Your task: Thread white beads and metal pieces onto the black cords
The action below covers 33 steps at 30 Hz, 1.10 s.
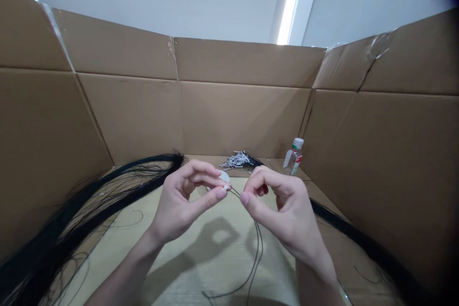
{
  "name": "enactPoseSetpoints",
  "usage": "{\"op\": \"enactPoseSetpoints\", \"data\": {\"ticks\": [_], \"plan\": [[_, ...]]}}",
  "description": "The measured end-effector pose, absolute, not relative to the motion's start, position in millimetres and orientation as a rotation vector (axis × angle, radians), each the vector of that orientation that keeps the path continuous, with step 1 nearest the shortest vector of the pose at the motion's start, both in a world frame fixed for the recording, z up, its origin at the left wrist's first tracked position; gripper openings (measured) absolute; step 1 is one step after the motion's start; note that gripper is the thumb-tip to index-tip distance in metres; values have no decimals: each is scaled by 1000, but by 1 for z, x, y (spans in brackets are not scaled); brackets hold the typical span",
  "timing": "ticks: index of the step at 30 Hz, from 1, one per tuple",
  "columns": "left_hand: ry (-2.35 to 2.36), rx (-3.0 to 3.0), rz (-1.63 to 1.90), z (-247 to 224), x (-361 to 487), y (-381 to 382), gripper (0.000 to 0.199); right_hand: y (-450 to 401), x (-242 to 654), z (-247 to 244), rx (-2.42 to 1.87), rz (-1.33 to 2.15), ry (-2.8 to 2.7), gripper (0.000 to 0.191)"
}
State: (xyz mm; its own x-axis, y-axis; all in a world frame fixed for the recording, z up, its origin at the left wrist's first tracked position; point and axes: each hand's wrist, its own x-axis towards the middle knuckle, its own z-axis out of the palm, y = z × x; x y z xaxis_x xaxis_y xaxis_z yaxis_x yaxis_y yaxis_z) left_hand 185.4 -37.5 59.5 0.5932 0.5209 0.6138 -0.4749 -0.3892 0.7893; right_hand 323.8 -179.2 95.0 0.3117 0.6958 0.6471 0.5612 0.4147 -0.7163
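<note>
My left hand (pixel 188 196) is raised over the work surface, thumb and fingers pinching a small white bead (pixel 226 187). From the bead a thin dark cord (pixel 234 191), doubled into two strands, runs across to my right hand (pixel 279 205). There the thumb and forefinger are pinched on it. Below the right hand the two strands hang down in a curve, and their lower ends lie near the front of the surface. Behind the left fingertips sits a round white object (pixel 224 176), partly hidden, so its kind is unclear.
Cardboard walls (pixel 244 114) enclose the pale work surface (pixel 179 267). Long bundles of black cord (pixel 118 205) lie at the left, another black bundle (pixel 358 234) at the right. White-beaded cord ends (pixel 236 159) lie at the back, near a clear bottle (pixel 293 158) with a white cap.
</note>
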Motion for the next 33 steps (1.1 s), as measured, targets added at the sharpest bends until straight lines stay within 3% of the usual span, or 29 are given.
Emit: {"op": "enactPoseSetpoints", "data": {"ticks": [33], "plan": [[81,1882,1052,52,194,-32,28,-177,343,90,-1447,246,-1454,11]]}}
